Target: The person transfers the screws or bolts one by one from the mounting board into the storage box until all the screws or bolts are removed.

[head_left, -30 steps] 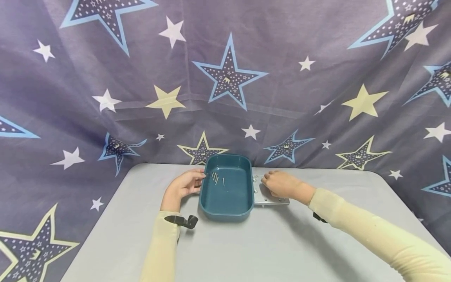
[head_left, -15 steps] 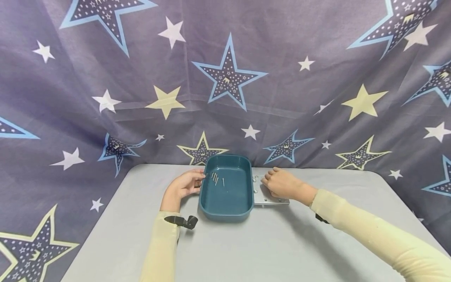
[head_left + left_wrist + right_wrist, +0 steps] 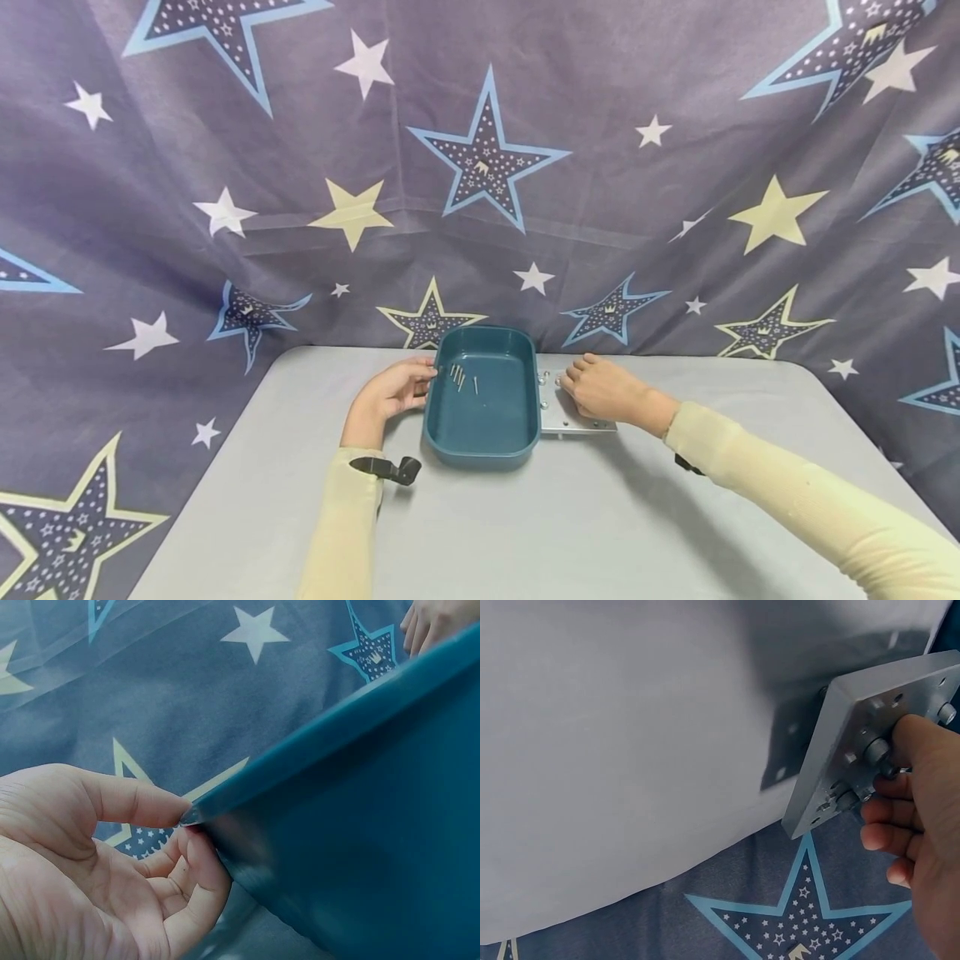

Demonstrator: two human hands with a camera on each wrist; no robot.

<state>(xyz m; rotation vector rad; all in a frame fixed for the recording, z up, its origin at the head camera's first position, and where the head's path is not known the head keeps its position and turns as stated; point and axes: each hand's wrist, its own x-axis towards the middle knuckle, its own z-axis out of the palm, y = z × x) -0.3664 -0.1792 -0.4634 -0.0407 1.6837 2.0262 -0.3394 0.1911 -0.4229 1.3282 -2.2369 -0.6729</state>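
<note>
- Locate the metal plate [image 3: 557, 417]: it lies on the right half of the table [image 3: 525, 533], at the right side of the tray [image 3: 483, 458]. You cannot tell whether plate and tray touch.
- Note the key relation: the dark bolt [image 3: 889, 772] lies at the thumb and forefinger of your right hand [image 3: 611, 392], its axis seeming to stand out from the plate's face.
- Your right hand appears to pinch this bolt; the thumb hides part of the contact. The other fingers curl beside the plate.
- Treat the right hand as the nearer one. Your left hand is on the far side of the tray, so the tray's full width lies between it and the plate.
- Your left hand pinches the tray's left rim, thumb above and curled fingers below.
- Observe the obstruction: a larger bolt head [image 3: 877, 751] sits just beside the pinched bolt, leaving little finger room. Further bolts [image 3: 543, 406] stand near the plate's tray-side end.
- The tray's right wall limits reach leftward from the plate.
- Inside the tray, several slender screws [image 3: 461, 382] lie toward the left, their long axes running roughly near to far.
- Behind the table hangs star-printed cloth [image 3: 600, 192].
</note>
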